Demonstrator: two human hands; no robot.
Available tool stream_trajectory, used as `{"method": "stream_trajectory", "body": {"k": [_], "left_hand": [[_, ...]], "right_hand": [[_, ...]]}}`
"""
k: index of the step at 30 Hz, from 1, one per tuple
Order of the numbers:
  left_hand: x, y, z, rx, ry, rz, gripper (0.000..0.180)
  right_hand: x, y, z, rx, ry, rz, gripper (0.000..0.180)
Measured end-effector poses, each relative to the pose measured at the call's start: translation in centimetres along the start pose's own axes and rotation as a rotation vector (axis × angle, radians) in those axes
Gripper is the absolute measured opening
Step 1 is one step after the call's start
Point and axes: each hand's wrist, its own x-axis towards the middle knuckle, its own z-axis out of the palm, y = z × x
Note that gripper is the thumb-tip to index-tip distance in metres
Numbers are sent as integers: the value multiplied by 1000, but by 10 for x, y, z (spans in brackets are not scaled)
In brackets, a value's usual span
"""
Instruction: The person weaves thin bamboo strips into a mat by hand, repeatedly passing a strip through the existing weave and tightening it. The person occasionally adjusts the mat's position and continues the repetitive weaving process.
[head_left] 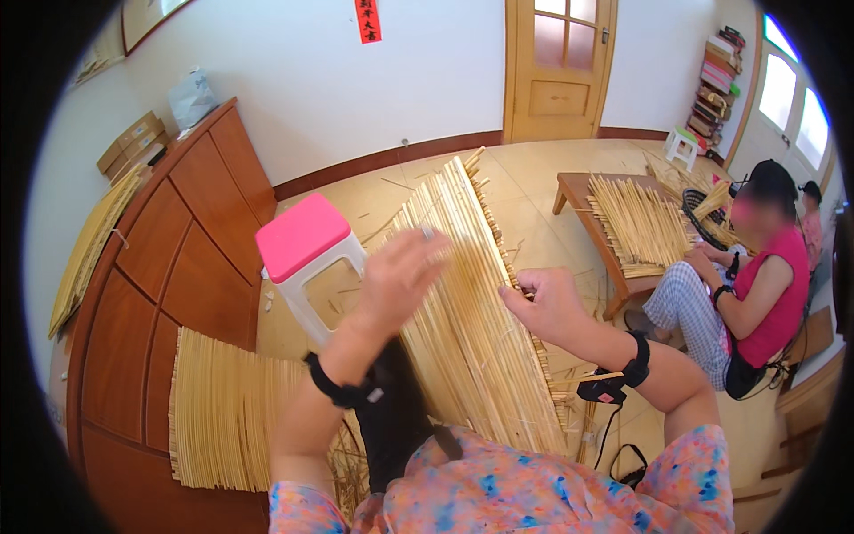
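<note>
A long mat of pale straw stalks (476, 356) lies in front of me, running from my lap away toward the far wall. Bound, knobbly stalk ends line its right edge. Over its left part is my left hand (405, 276), raised and smeared by motion, so I cannot tell how its fingers are set. At the right edge my right hand (549, 304) is closed, thumb pressed against curled fingers. Whatever those fingers pinch is too small to make out. Both wrists wear black straps, and a small black device (602, 388) hangs beside the right one.
On the left, a pink-topped stool (307, 236) stands near a brown wooden cabinet (133, 374), with another straw mat (222, 414) below. At right, a person in pink (772, 289) sits by a low wooden table (569, 191) bearing straw (636, 222). Loose stalks litter the tiled floor.
</note>
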Motion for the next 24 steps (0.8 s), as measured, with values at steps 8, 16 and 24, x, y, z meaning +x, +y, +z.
{"method": "stream_trajectory", "body": {"k": [8, 16, 24], "left_hand": [[-23, 26, 56, -221, 192, 8, 28], [-14, 23, 51, -218, 209, 95, 21], [-26, 31, 23, -120, 489, -2, 11]], "right_hand": [[14, -19, 7, 10, -46, 20, 35], [12, -33, 5, -25, -123, 13, 32], [8, -23, 4, -100, -18, 163, 35]]}}
